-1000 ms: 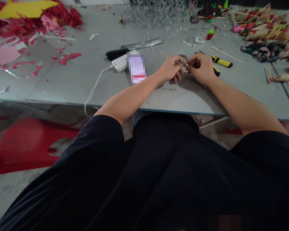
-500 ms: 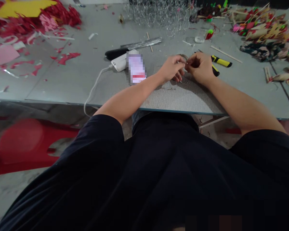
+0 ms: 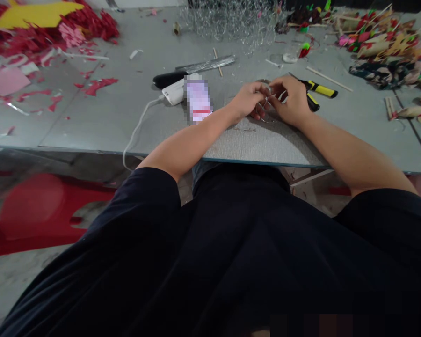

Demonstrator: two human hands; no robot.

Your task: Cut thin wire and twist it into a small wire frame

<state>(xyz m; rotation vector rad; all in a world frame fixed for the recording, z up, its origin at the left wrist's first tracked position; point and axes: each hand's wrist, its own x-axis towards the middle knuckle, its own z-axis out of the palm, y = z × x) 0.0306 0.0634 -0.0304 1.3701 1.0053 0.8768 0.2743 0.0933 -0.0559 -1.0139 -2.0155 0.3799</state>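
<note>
My left hand (image 3: pixel 251 99) and my right hand (image 3: pixel 288 99) meet over the grey table, fingertips almost touching. Both pinch a thin wire (image 3: pixel 265 110), part of which curves below the left fingers. Pliers with yellow and black handles (image 3: pixel 322 89) lie just right of my right hand, partly hidden behind it. A round rim shows behind the fingertips; what it belongs to is hidden. Left of my left hand lies a phone (image 3: pixel 198 99) with a lit, blurred screen.
A white power bank (image 3: pixel 174 92) with a cable and a black-handled tool (image 3: pixel 170 79) lie left. Tangled silvery wire (image 3: pixel 235 21) stands behind. Red paper scraps (image 3: pixel 100 85) lie far left, mixed craft pieces (image 3: pixel 382 44) far right. A red stool (image 3: pixel 35 201) stands below left.
My right hand has shifted slightly left and its fingers have spread a little from their tighter pinch. More of the wire and pliers shows. My left hand has barely moved.
</note>
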